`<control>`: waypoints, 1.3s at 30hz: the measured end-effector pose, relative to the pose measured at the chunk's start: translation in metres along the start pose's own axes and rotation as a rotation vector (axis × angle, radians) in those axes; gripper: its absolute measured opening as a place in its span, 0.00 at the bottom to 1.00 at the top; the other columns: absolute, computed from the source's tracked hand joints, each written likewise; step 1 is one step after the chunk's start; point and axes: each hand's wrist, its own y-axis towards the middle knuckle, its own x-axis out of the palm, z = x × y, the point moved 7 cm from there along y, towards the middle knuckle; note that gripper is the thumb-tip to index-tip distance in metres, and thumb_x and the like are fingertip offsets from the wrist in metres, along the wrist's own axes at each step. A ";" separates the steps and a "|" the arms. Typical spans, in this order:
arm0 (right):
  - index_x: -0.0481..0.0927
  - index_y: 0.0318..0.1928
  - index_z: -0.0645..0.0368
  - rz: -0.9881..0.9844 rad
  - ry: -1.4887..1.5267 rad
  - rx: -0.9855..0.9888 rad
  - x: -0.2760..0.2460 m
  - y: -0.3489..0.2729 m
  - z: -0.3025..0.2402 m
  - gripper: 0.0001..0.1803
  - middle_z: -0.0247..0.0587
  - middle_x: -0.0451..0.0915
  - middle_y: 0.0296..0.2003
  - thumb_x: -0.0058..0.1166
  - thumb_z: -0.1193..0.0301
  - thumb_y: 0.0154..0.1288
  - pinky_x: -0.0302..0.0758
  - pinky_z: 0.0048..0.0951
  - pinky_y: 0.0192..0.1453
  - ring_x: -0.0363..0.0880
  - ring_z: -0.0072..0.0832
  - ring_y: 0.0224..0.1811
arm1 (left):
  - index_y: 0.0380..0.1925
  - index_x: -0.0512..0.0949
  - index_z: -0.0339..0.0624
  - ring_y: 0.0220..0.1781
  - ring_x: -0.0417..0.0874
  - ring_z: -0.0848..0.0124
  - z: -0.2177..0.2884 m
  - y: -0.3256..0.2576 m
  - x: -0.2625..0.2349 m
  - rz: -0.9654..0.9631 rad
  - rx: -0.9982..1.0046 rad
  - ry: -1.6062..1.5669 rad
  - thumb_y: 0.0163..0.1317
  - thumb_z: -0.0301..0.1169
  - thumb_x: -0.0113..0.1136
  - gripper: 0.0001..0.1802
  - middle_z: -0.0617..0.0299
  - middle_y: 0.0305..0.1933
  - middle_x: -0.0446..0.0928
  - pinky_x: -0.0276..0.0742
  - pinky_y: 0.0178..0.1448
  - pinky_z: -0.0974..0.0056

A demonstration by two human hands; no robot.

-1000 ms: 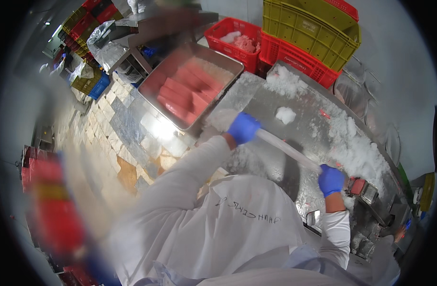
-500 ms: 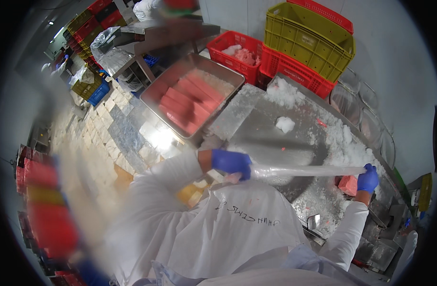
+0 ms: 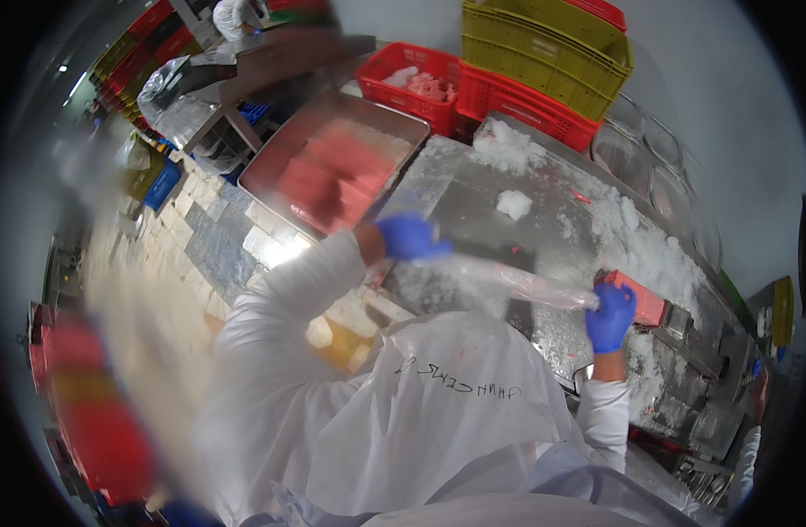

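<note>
A long strip of clear plastic film, bunched lengthwise, stretches between my two blue-gloved hands above the metal worktable. My left hand, somewhat blurred, is closed on its left end near the tub's corner. The right end is gripped in my right hand. Just beyond my right fingers lies a pink block, apparently frozen meat or fish, partly hidden by that hand. More pink blocks lie side by side in a steel tub to the far left of the table.
White ice is heaped along the table's far edge, with a lump nearer the middle. Behind stand a red crate of ice and pink scraps, and stacked yellow crates. Metal equipment is at right. Another person works far back.
My right hand has moved left and my left hand slightly up and left, the film still between them. The film now slopes down to the right. More of the pink block shows.
</note>
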 end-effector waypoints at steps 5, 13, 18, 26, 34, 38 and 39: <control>0.83 0.42 0.58 -0.434 0.421 0.297 0.045 -0.010 0.029 0.09 0.50 0.87 0.41 0.63 0.72 0.60 0.79 0.48 0.54 0.87 0.51 0.45 | 0.62 0.80 0.37 0.58 0.88 0.57 0.044 -0.006 0.057 -0.192 0.178 -0.696 0.74 0.56 0.59 0.33 0.51 0.56 0.85 0.82 0.62 0.53; 0.74 0.74 0.60 -0.288 1.557 0.395 0.012 -0.021 -0.086 0.38 0.48 0.60 0.81 0.73 0.67 0.64 0.59 0.41 0.83 0.61 0.39 0.82 | 0.62 0.79 0.36 0.56 0.88 0.56 0.087 0.076 0.095 0.061 0.387 0.265 0.78 0.57 0.54 0.33 0.45 0.56 0.86 0.81 0.60 0.55; 0.58 0.82 0.60 -0.311 1.477 0.219 0.023 -0.016 -0.098 0.52 0.50 0.61 0.80 0.73 0.64 0.63 0.58 0.42 0.84 0.58 0.40 0.84 | 0.55 0.81 0.35 0.46 0.88 0.59 0.056 0.116 0.162 -0.016 0.057 -0.618 0.77 0.53 0.58 0.28 0.51 0.47 0.87 0.82 0.51 0.53; 0.83 0.57 0.61 -0.058 0.604 0.424 0.015 -0.039 -0.052 0.26 0.57 0.86 0.51 0.68 0.73 0.55 0.78 0.45 0.68 0.83 0.54 0.59 | 0.53 0.78 0.37 0.46 0.89 0.61 0.128 0.116 0.167 -0.043 0.374 -0.321 0.61 0.36 0.75 0.24 0.50 0.45 0.86 0.82 0.50 0.58; 0.86 0.50 0.63 -0.326 0.936 0.566 0.003 -0.066 -0.027 0.20 0.47 0.87 0.48 0.72 0.72 0.56 0.80 0.33 0.63 0.88 0.36 0.47 | 0.50 0.75 0.40 0.44 0.85 0.57 0.108 0.171 0.193 -0.074 0.202 -0.116 0.55 0.30 0.77 0.25 0.50 0.44 0.83 0.80 0.51 0.57; 0.82 0.58 0.63 -0.269 1.571 0.693 0.035 -0.097 0.003 0.27 0.41 0.84 0.52 0.73 0.73 0.58 0.80 0.31 0.62 0.83 0.25 0.53 | 0.53 0.75 0.41 0.43 0.84 0.62 0.100 0.196 0.232 -0.198 0.257 -0.243 0.56 0.30 0.77 0.27 0.55 0.42 0.82 0.79 0.51 0.59; 0.80 0.61 0.63 -0.207 1.536 0.738 0.034 -0.097 0.016 0.29 0.40 0.83 0.54 0.73 0.73 0.59 0.80 0.31 0.62 0.82 0.25 0.55 | 0.55 0.75 0.42 0.45 0.84 0.63 0.105 0.203 0.235 -0.231 0.228 -0.230 0.57 0.30 0.77 0.28 0.55 0.44 0.82 0.79 0.53 0.59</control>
